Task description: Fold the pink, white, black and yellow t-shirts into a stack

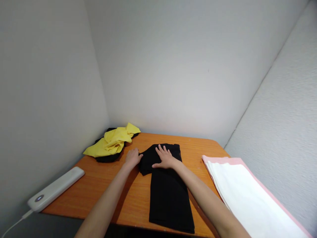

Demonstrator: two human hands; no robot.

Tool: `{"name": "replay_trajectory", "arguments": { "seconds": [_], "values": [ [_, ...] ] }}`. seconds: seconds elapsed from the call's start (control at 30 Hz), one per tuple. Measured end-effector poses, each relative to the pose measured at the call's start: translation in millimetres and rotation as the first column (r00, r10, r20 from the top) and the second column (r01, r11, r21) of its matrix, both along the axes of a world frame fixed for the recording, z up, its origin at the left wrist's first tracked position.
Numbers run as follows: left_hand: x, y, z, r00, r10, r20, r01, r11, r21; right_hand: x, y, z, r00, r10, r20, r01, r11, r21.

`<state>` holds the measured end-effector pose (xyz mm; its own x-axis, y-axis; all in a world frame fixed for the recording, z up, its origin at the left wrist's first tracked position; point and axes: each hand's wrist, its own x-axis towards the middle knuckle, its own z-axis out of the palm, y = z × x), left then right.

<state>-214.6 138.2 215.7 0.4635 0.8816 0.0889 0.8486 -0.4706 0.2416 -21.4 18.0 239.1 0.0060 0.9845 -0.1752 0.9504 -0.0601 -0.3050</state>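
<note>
A black shirt (170, 198) lies folded lengthwise on the wooden table (119, 198), with what looks like its sleeve spread out to the left. At the far left edge of that sleeve, my left hand (133, 157) is closed, its fingertips pinching the cloth. My right hand (165, 158) rests flat on the upper part of the shirt, fingers spread and palm down. The shirt's lower end reaches the table's front edge.
Crumpled yellow cloth (116, 140) lies over black cloth (109, 158) at the back left. A white device with a cable (58, 188) sits at the left edge. Folded white and pink cloths (237, 185) lie at the right. Walls (158, 82) enclose the table's back and sides.
</note>
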Motion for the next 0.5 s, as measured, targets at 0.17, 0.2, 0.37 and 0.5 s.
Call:
{"name": "replay_trajectory", "arguments": {
  "seconds": [0.17,0.2,0.37,0.5],
  "values": [
    [6.0,5.4,0.7,0.997,0.015,-0.07,-0.019,0.999,-0.05,-7.6,7.8,-5.3,0.997,-0.065,-0.036,0.059,0.989,-0.137],
    [6.5,8.2,1.9,0.996,0.011,-0.085,-0.017,0.997,-0.075,-8.5,7.9,-6.2,0.997,-0.067,-0.036,0.061,0.987,-0.15],
    [7.3,25.0,12.7,0.987,-0.051,-0.15,0.022,0.982,-0.189,-9.6,8.1,-12.6,0.997,-0.071,-0.017,0.068,0.986,-0.155],
    [8.6,33.2,20.1,0.979,-0.118,-0.164,0.071,0.96,-0.27,-7.5,10.1,-16.5,0.997,-0.06,-0.046,0.05,0.978,-0.202]
  ]
}}
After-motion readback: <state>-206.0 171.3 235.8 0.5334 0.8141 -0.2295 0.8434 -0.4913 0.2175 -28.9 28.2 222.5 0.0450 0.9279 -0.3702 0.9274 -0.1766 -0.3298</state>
